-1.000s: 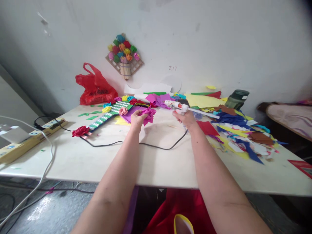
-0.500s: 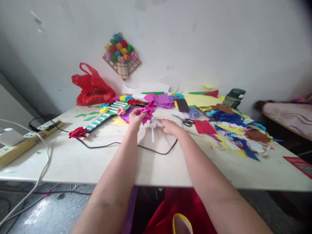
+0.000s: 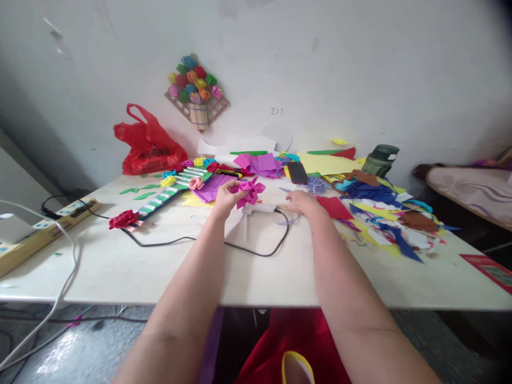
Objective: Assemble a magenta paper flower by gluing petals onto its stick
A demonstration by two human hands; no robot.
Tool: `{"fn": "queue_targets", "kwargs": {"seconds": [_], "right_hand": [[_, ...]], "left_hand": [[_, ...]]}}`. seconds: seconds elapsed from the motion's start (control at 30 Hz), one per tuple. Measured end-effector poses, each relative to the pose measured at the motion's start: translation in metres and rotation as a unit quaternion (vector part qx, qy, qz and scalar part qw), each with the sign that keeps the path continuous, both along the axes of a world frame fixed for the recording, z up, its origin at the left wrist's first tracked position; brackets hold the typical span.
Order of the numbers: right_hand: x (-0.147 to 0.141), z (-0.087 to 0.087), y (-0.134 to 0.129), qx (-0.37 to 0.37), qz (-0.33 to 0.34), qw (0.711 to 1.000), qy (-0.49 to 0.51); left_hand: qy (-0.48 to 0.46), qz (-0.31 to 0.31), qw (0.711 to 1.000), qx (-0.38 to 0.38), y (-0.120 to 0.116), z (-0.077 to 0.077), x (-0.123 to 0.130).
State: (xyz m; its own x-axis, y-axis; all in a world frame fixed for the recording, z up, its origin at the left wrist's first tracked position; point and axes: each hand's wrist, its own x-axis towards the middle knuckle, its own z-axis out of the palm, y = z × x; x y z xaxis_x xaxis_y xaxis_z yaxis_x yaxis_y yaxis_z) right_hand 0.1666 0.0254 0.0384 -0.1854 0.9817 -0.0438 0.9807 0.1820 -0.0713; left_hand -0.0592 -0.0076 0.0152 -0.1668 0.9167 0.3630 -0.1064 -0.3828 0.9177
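A crumpled magenta paper flower (image 3: 249, 192) is pinched in the fingers of my left hand (image 3: 229, 198), above the middle of the table. Just below it lies a white glue gun (image 3: 262, 208), its black cord looping towards me; neither hand holds it. My right hand (image 3: 303, 203) is lowered at the table right of the glue gun, fingers curled. It covers the handles of the scissors, and only the blade tip (image 3: 285, 190) shows beyond it. What those fingers grip, if anything, is hidden. A thin purple strand (image 3: 294, 220) lies beneath this hand.
A green-and-white striped panel with paper roses (image 3: 162, 199) lies left, near a red plastic bag (image 3: 150, 146). A phone (image 3: 297, 173), yarn (image 3: 316, 185) and a dark bottle (image 3: 382, 161) stand behind coloured paper scraps (image 3: 376, 205). A power strip (image 3: 52, 226) sits at far left.
My right hand has let go of the glue gun and moved right, over the scissors. My left hand keeps the magenta flower, now slightly further right.
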Motion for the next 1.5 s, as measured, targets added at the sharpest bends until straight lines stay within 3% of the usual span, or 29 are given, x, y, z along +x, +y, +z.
{"fn": "queue_targets", "kwargs": {"seconds": [0.1,0.3,0.47,0.6,0.7,0.8,0.9,1.13,1.5], "right_hand": [[0.009,-0.005,0.006,-0.043,-0.043,0.998,-0.017],[0.013,-0.017,0.015,-0.012,-0.070,0.997,0.007],[0.017,-0.006,0.009,0.076,-0.094,0.989,0.084],[0.019,0.001,0.007,0.156,-0.098,0.966,0.181],[0.020,0.000,0.009,0.187,-0.050,0.940,0.280],[0.023,-0.002,0.011,0.151,0.049,0.905,0.395],[0.027,-0.003,0.010,0.108,0.125,0.880,0.446],[0.033,-0.004,0.010,0.061,0.136,0.889,0.432],[0.032,-0.006,0.013,0.056,0.152,0.894,0.418]], "left_hand": [[0.012,-0.019,1.000,-0.006,0.000,-0.001,0.000],[0.037,-0.012,0.999,-0.005,-0.001,-0.003,0.000],[0.044,-0.031,0.999,-0.008,-0.001,-0.002,0.000],[0.071,-0.040,0.996,-0.021,0.000,-0.003,0.000],[0.082,-0.039,0.996,-0.022,0.000,-0.002,0.000],[0.089,-0.035,0.995,-0.022,-0.001,-0.001,0.001],[0.095,-0.035,0.995,-0.022,-0.002,0.000,0.002],[0.124,-0.033,0.991,-0.024,-0.002,-0.002,0.002],[0.128,-0.046,0.990,-0.027,-0.004,0.000,0.003]]}}
